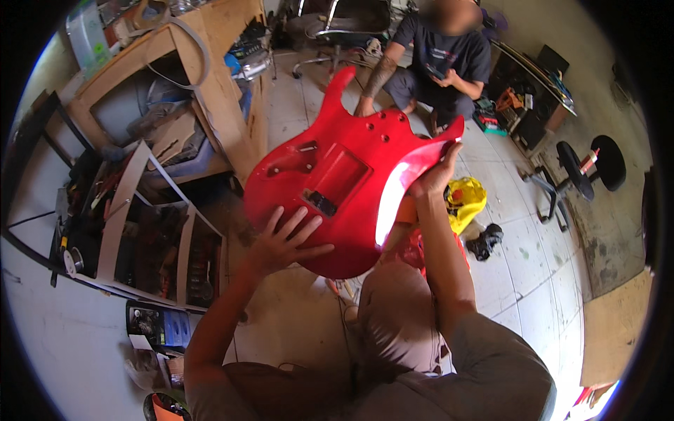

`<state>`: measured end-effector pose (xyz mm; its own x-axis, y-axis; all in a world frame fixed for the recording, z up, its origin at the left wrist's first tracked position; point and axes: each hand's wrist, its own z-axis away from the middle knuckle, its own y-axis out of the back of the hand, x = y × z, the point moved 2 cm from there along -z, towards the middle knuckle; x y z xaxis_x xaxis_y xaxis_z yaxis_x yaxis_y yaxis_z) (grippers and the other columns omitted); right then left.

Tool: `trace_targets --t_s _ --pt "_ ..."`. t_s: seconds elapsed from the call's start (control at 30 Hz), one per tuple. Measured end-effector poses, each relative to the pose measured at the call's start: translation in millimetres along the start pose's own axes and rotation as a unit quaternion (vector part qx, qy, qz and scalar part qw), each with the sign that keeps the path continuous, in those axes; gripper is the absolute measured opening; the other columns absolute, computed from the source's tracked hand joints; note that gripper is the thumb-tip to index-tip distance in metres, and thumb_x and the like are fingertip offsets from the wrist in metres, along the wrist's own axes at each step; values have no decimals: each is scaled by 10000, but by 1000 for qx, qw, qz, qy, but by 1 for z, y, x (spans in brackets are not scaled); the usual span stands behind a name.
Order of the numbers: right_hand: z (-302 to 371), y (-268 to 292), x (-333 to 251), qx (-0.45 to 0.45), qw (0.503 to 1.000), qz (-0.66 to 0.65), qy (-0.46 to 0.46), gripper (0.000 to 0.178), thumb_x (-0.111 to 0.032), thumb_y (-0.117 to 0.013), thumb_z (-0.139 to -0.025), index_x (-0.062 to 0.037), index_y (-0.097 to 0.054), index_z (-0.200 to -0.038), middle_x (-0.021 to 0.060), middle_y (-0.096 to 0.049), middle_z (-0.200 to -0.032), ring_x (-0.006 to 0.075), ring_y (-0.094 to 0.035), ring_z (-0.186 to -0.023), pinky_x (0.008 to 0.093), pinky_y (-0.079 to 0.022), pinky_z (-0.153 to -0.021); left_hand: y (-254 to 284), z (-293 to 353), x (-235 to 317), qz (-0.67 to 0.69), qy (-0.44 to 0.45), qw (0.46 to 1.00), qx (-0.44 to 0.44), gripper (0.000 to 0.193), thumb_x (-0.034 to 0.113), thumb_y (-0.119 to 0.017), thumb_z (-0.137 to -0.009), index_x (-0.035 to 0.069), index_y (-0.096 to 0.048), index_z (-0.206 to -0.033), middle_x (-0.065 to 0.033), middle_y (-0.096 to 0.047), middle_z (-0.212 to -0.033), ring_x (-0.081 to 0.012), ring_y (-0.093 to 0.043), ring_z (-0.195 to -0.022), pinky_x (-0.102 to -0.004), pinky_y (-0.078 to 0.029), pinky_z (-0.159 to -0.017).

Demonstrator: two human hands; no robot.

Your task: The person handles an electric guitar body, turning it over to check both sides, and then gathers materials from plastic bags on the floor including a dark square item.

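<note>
A glossy red electric guitar body is held up in front of me, its horns pointing away. Its face toward me has a rectangular recess, an oval cavity on the left and several small holes near the far edge. A dark part sits at the near end of the recess. My left hand lies on the near left part of the body with its fingers spread. At the right side, my right hand grips the edge by the right horn; the body hides some of its fingers.
Across the tiled floor a person squats with a phone. Wooden shelving and a rack of tools stand left. Right of my knee lie a yellow bag and a crumpled black item. A black stool is farther right.
</note>
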<state>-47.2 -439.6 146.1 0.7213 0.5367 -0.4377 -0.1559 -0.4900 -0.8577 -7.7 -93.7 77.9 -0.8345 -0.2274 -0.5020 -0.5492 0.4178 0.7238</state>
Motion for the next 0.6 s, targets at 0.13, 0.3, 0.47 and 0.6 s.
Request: trace_targets --t_s 0.13,0.3,0.47,0.6 --pt "-3 6 3 -8 998 -13 -60 540 -491 -602 -909 -53 -560 -1221 149 -628 -1224 331 -578 -1161 507 -419 -1043 17 -12 -16 74 44 995 44 564 232 -564 -890 422 -461 -1412 -52 -427 -1496 -332 -435 -1358 -579 -400 -1061" --pt "1 -17 2 11 991 86 -98 597 -439 -587 -898 3 -496 -1288 176 -610 -1193 341 -579 -1125 516 -432 -1027 37 -17 -47 341 186 921 27 624 69 -750 -716 135 -589 -1316 -110 -576 -1363 -342 -552 -1251 -448 -468 -1019" --pt "-15 23 16 36 955 252 -151 589 -510 -594 -905 -23 -535 -1231 174 -638 -1121 311 -631 -1031 483 -507 -927 8 -1 -54 628 355 692 20 661 94 -811 -764 -12 -493 -1334 -139 -579 -1302 -213 -544 -1206 -366 -432 -1034" --pt "-19 46 35 14 939 265 -217 624 -548 -592 -911 1 -580 -1206 158 -628 -1188 263 -631 -1070 387 -501 -943 -3 15 -59 688 414 591 80 688 155 -806 -792 -36 -447 -1348 -118 -581 -1262 -187 -550 -1157 -353 -429 -1021"
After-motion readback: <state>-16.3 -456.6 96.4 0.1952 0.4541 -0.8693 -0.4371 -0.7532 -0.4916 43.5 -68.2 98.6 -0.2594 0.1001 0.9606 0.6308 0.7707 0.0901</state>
